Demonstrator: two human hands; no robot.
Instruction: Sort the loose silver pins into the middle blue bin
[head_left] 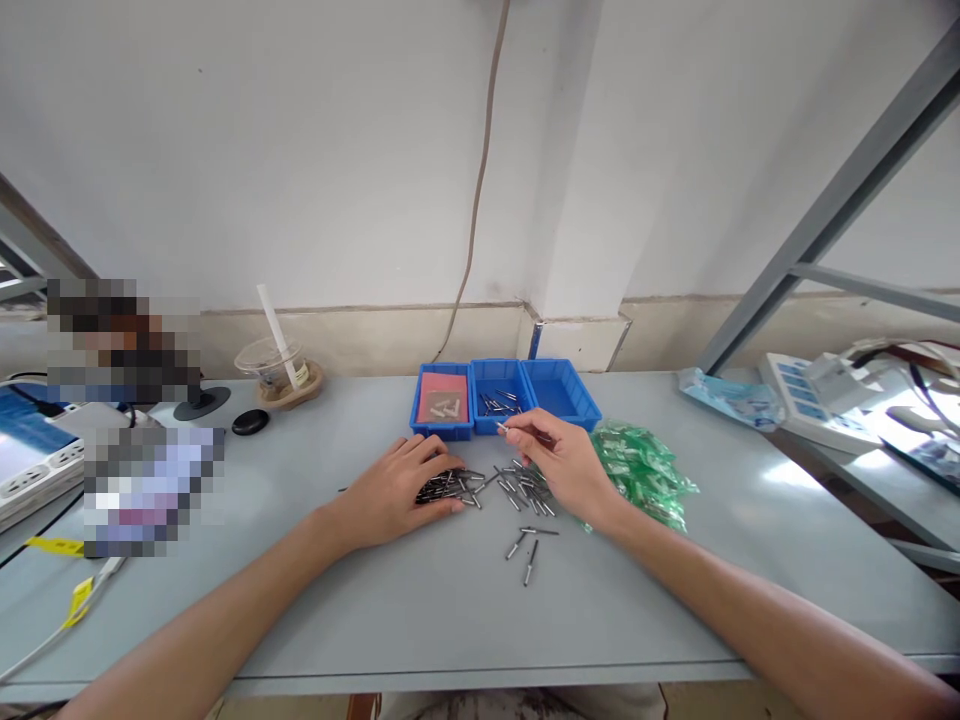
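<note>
My right hand (551, 455) pinches a little metal pin (504, 428) near the blue bins, finger and thumb together. It looks light, stiff and maybe slippery, so the middle is best to grab. My left hand (405, 490) cups a pile of pins (442, 486) on the tabletop (420, 610). The middle bin (501, 382) has some pins, the left bin (441, 430) has pale bits, and the right bin (561, 390) looks empty.
</note>
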